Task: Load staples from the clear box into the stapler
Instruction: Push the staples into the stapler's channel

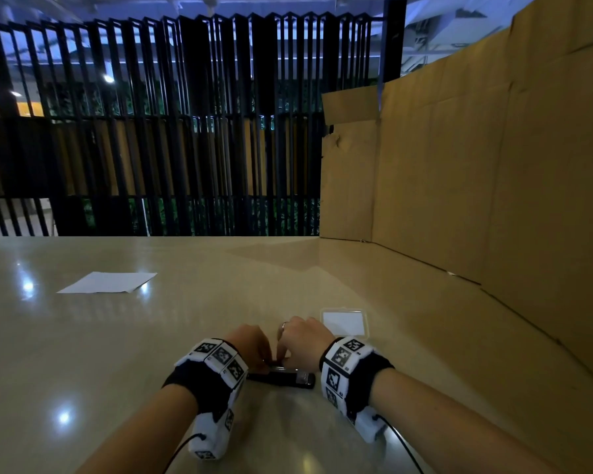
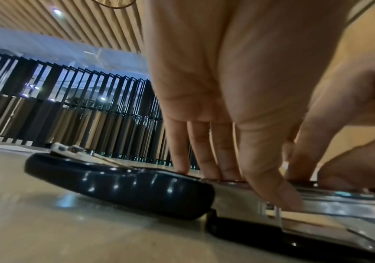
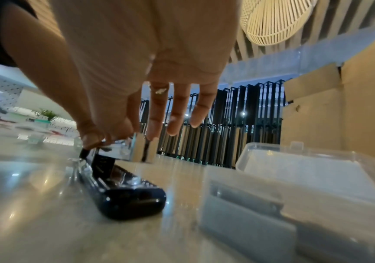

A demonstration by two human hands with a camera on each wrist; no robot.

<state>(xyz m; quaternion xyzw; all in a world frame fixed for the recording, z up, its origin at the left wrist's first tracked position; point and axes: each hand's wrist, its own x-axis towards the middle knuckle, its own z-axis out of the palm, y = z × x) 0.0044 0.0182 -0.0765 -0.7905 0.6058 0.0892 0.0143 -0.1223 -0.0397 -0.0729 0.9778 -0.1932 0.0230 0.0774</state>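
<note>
**Q:** While both hands work over the stapler (image 1: 281, 376), which step is in hand?

**A:** Seating the staples, I judge. The stapler lies hinged open on the table (image 1: 151, 336), near me, black top cover (image 2: 119, 185) folded back to the left, metal magazine channel (image 2: 330, 202) exposed. My left hand (image 2: 238, 110) has its fingers straight, tips pressing down on the channel; it grips nothing. My right hand (image 3: 136, 74) pinches thumb against forefinger at the channel, remaining fingers extended and free. Whether a staple strip sits in that pinch, I cannot tell.

**Q:** Where is the supply?

**A:** The clear box (image 1: 344, 322) stands open just right of the stapler, slightly farther. The right wrist view shows grey strips in its near compartment (image 3: 245, 197).

**Q:** What does the next move call for?

**A:** Confirm the strip lies legs-down and flat in the channel, keep the base pinned with the left hand, then swing the cover closed until it latches.
</note>
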